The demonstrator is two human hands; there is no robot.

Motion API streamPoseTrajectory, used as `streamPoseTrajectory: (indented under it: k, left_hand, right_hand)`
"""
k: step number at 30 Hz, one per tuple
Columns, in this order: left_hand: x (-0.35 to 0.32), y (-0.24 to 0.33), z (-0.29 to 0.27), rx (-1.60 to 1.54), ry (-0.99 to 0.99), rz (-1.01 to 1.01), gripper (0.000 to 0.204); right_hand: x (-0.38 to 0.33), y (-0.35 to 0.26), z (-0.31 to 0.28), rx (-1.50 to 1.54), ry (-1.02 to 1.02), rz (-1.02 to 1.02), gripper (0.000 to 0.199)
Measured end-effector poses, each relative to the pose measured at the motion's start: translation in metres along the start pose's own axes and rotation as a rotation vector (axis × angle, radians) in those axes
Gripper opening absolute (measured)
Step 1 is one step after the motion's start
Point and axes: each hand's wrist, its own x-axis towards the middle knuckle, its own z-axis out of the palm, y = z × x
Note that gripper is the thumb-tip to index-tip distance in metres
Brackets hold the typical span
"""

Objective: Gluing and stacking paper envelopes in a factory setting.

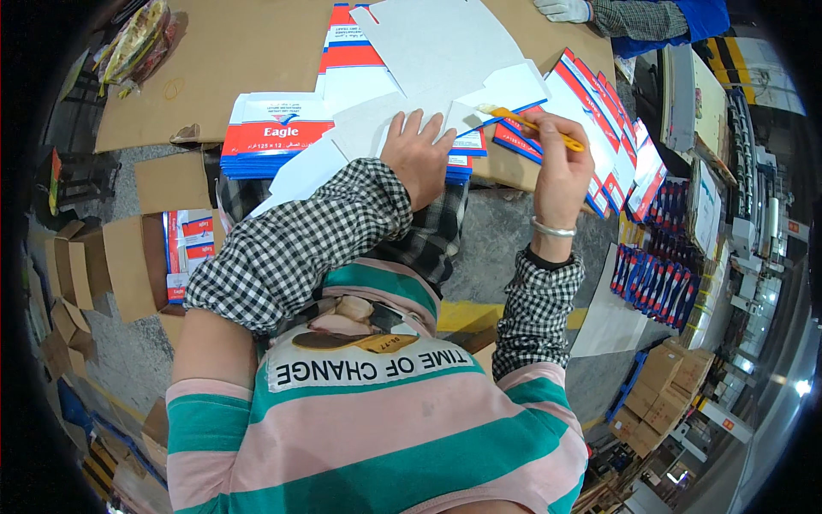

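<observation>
– Where is the left hand (418,163)?
– At twelve o'clock from the middle of the view, palm down on a white card (432,56). Its fingers are extended and a little apart, gripping nothing.
– And the right hand (561,167)?
– At two o'clock, closed around the yellow handle of a brush (533,124). The handle slants from the fingers toward ten o'clock, with the pale bristles over the card's right part. I can't tell whether they touch it.
– What lies around the card?
– A stack of red, white and blue boxes (278,137), folded flat, sits between ten and eleven o'clock. More flat boxes fan out at two, beyond the brush.
– Anything farther off?
– A co-worker's gloved hand (563,9) rests at one o'clock, on the brown table (244,51). At nine, an open carton (130,270) holds red and white packs (190,240).
</observation>
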Motion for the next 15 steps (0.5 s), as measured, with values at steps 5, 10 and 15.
streamPoseTrajectory:
  k: [5,10,15]
  left_hand:
    - [-0.012,-0.007,-0.011,-0.013,-0.095,-0.023,0.038]
    - [-0.014,-0.006,-0.011,0.008,-0.104,-0.029,0.038]
    - [-0.012,-0.006,-0.008,0.029,-0.102,-0.036,0.038]
  right_hand:
    - [-0.006,0.020,0.004,-0.077,-0.151,0.050,0.011]
    - [-0.011,0.037,0.010,-0.073,-0.191,0.058,0.011]
    - [-0.008,0.037,0.002,-0.155,-0.228,0.104,0.010]
